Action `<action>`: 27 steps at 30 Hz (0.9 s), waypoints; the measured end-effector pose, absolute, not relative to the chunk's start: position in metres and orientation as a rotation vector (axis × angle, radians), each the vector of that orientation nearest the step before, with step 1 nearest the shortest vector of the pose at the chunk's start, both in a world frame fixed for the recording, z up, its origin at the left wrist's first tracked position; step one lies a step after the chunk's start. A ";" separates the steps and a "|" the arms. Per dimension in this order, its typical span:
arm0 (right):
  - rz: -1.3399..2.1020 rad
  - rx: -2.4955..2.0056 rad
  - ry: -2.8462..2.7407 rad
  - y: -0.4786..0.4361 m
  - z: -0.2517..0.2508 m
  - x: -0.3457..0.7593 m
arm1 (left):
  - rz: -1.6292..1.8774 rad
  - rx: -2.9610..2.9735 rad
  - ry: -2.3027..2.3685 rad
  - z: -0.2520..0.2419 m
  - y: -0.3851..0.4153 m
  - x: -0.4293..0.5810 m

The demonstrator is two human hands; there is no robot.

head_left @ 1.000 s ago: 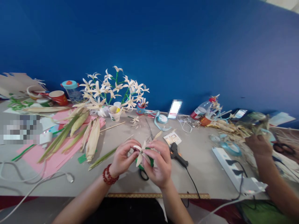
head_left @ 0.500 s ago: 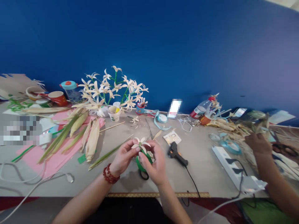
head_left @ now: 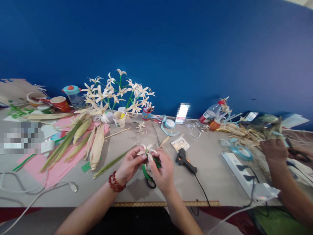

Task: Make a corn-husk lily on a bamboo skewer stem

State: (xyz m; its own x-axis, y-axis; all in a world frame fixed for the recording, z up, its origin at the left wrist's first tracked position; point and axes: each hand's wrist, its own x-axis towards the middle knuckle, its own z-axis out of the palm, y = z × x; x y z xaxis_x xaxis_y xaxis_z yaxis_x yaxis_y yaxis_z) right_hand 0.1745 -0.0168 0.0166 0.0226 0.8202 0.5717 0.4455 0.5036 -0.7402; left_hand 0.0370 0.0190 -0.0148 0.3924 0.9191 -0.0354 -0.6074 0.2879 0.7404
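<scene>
A cream husk flower (head_left: 147, 152) with narrow, spread petals is between my two hands above the table. My left hand (head_left: 132, 162), with a red bead bracelet at the wrist, pinches the flower from its left side. My right hand (head_left: 162, 168) is closed at the right of the flower, thumb pressed near its base. Beneath the hands lies a roll of green tape (head_left: 146, 173), partly covered by my right hand. Black-handled scissors (head_left: 152, 184) show in part below the tape. A black hot glue gun (head_left: 186, 161) lies right of my right hand.
A paper cup (head_left: 119, 119) with many husk flowers stands at the back. Corn husks (head_left: 97, 147) lie on pink paper (head_left: 58, 168) at left. A white power strip (head_left: 241, 169) sits at right, beside another person's hand (head_left: 275, 150) among husks.
My right thumb has shifted up slightly towards the flower's petals. The other person's hand at the far right has moved a little to the right.
</scene>
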 end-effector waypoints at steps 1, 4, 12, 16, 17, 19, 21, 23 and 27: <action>0.414 -1.092 -1.616 -0.017 0.018 0.175 | 1.113 0.764 0.520 -0.016 0.019 0.037; 0.426 -1.029 -1.621 -0.018 0.022 0.175 | 1.201 0.952 0.521 -0.016 0.017 0.035; 0.405 -0.956 -1.585 -0.020 0.029 0.171 | 1.336 1.360 0.526 -0.009 0.015 0.032; 0.394 -0.956 -1.580 -0.021 0.027 0.170 | 1.421 1.485 0.548 -0.007 0.014 0.031; 0.393 -0.958 -1.578 -0.021 0.027 0.170 | 1.439 1.509 0.553 -0.007 0.014 0.031; 0.393 -0.960 -1.577 -0.022 0.027 0.169 | 1.468 1.551 0.558 -0.006 0.013 0.031; 0.388 -0.953 -1.576 -0.021 0.027 0.169 | 1.480 1.585 0.566 -0.006 0.012 0.030; 0.376 -0.938 -1.575 -0.021 0.027 0.170 | 1.494 1.610 0.571 -0.006 0.012 0.030; 0.360 -0.899 -1.583 -0.020 0.026 0.171 | 1.536 1.657 0.552 -0.006 0.012 0.029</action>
